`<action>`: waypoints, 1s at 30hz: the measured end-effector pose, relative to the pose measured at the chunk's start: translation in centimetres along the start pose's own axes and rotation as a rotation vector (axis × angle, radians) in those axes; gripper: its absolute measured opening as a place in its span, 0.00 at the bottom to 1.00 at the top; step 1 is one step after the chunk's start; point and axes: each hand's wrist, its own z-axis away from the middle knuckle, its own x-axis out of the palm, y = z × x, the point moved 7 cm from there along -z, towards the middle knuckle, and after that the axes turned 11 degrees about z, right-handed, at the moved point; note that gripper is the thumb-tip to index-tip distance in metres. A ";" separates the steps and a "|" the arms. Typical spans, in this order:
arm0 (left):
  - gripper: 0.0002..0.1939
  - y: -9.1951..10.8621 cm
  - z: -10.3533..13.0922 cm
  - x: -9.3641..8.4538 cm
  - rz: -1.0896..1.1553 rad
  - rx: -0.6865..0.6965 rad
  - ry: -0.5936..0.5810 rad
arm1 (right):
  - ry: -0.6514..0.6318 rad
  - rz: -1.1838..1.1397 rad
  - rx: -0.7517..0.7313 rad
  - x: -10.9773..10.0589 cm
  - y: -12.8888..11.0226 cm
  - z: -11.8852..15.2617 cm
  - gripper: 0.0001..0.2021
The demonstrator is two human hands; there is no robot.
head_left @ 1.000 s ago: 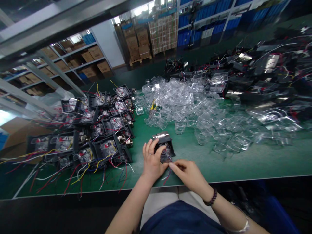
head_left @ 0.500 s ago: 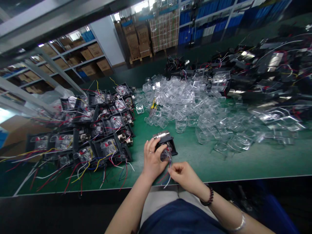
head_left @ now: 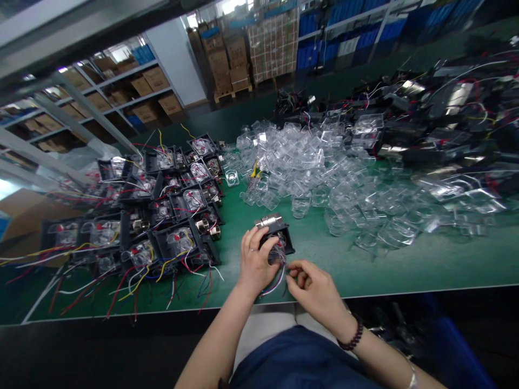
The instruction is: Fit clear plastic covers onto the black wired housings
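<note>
My left hand is closed around the near left side of a black plastic housing, its thumb and fingers over the clear part inside. A shiny metal cylinder sits along the housing's far side. Thin wires in red, white and blue trail from the near side of the housing onto the green bench. Just right of these wires is my right hand, fingers curled, with thumb and index tips apart. No wire shows clearly between them.
Rows of similar black housings with loose wires stand on the left. A heap of clear plastic covers lies beyond my hands and to the right. More dark wired assemblies pile up at the far right. The bench edge runs close to me.
My right hand has moved slightly right from the wires, and its pinch has loosened. The wires now curve to the left. My left hand keeps its hold on the housing.
</note>
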 end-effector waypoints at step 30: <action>0.30 1.1 0.6 0.2 0.059 -0.054 0.040 | -0.124 -0.173 -0.044 1.4 1.8 -4.2 0.30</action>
